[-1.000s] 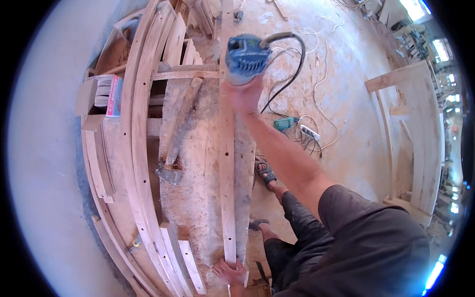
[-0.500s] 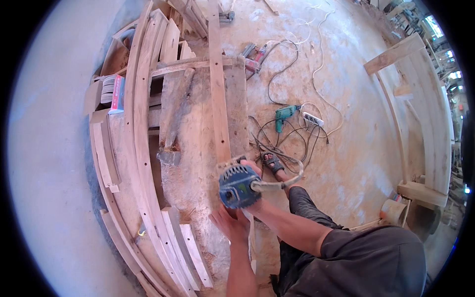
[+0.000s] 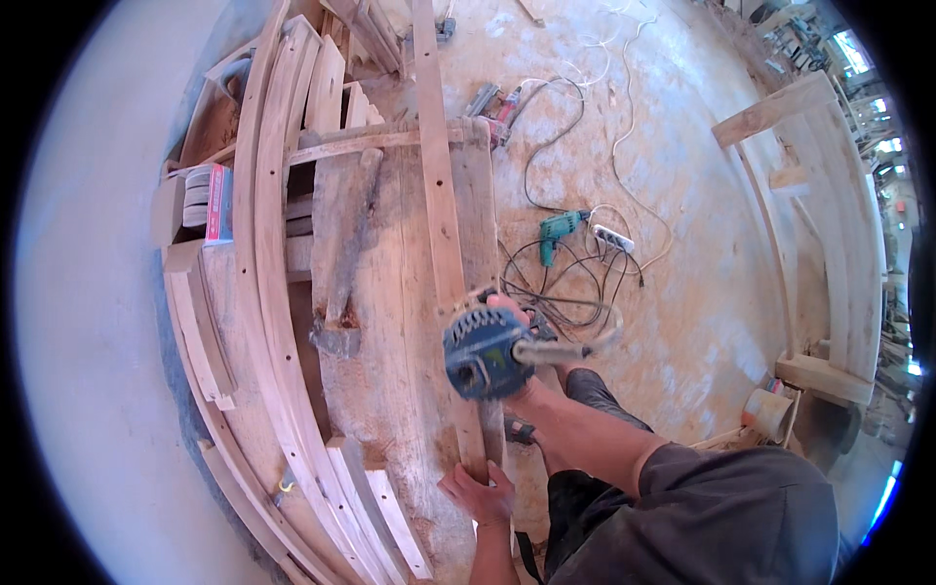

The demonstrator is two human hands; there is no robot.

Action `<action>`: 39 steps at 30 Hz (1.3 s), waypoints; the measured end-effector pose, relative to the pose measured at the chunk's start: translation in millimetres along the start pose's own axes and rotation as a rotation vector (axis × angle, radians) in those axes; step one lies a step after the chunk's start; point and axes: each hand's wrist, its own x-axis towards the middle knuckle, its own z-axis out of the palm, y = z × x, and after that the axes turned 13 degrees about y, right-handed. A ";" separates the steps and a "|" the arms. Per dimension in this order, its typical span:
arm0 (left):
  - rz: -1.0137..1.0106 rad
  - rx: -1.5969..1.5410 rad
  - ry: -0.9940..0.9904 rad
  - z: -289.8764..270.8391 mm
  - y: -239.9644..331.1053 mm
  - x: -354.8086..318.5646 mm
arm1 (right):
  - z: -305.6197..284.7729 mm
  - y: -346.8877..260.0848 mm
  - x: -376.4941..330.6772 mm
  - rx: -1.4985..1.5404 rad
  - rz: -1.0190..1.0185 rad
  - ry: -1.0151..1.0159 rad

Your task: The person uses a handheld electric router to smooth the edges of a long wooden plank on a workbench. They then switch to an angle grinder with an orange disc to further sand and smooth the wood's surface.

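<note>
Strip (image 3: pixel 439 210), lengthwise on table (image 3: pixel 390 253), right side | left grip (image 3: pixel 480 494): wrapped round its near end; slack pressure might let it slip | tool (image 3: pixel 483 356) over strip: tilting might gouge | right grip (image 3: pixel 511 308): holding tool | cord (image 3: pixel 556 348), right: snagging might jerk tool

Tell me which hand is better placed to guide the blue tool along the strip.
Right hand, I'd judge: it grips the blue tool over the strip, while the left hand holds the strip nearer the body.

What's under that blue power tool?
A long wooden strip passes under the blue power tool. The strip's covered stretch and the tool's underside are hidden.
</note>
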 end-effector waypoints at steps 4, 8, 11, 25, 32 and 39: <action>-0.058 0.052 -0.014 -12.0 -6.1 1.7 | 88.4 -54.7 57.0 -0.694 -0.542 -0.121; -0.084 0.055 -0.022 -10.8 -12.4 -4.3 | 152.8 -103.1 103.5 -0.725 -0.394 -0.059; -0.050 0.057 -0.021 -2.9 -14.7 -4.8 | 166.4 -123.1 155.8 -0.875 -0.763 -0.004; 0.067 0.185 -0.002 -3.6 -29.1 -21.2 | 268.9 -163.7 333.2 -0.644 -1.080 0.285; -0.064 0.243 -0.065 3.2 7.2 29.0 | 234.2 -197.9 261.3 -0.495 -0.758 0.152; -0.074 -0.021 -0.085 57.7 70.7 167.4 | 147.6 -204.2 163.2 -0.565 -0.741 0.155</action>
